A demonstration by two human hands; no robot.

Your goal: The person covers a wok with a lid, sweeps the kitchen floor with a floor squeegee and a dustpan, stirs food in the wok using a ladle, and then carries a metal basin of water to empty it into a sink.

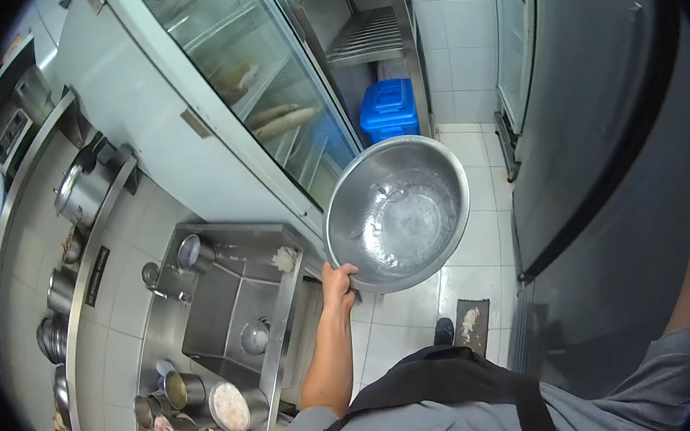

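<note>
My left hand (339,283) is closed on the near-left rim of a large, wide stainless steel basin (413,219). The basin is held out over the floor, tilted so that its shiny inside faces me, and nothing can be made out inside it. Of my right arm, only the forearm shows at the far right edge, raised beside a dark grey appliance door; the hand itself is out of frame.
A steel sink (238,307) stands at left, with food-filled metal pots (235,407) beside it. Wall shelves (91,262) carry a pressure cooker (84,189). Ahead are a glass-door fridge (260,83), a blue lidded bin (390,109) and a rack. A dark mat (476,323) lies on the floor.
</note>
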